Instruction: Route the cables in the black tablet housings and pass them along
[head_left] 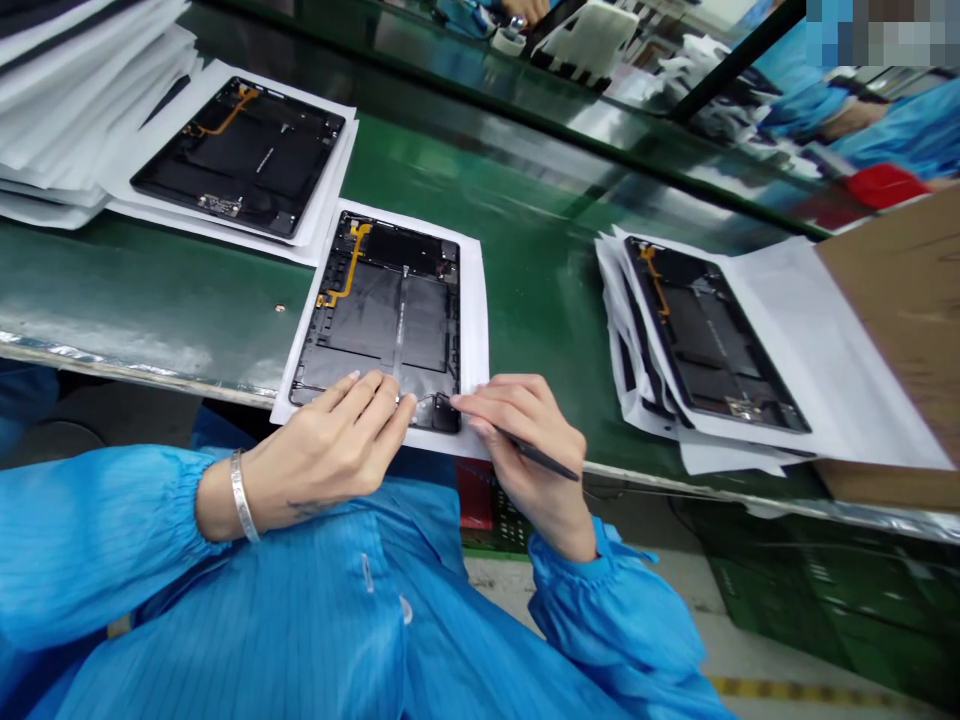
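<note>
An opened black tablet housing [427, 310] with an orange ribbon cable [355, 262] lies on a white sheet [474, 300] at the bench's near edge. My left hand [337, 440] rests its outstretched fingers over the near end of the housing, covering part of it. At the near right corner, my right hand [532, 440] is closed around a slim black pen-like tool [551, 462]. The tool's working tip is hidden by my fingers, so its exact kind does not show.
Another tablet housing [240, 160] lies on white sheets at the back left, beside a tall stack of sheets [75, 120]. To the right, a third housing [712, 330] tops a pile near a cardboard box [900, 290]. A dark rail [480, 110] crosses behind; people in blue sleeves work beyond.
</note>
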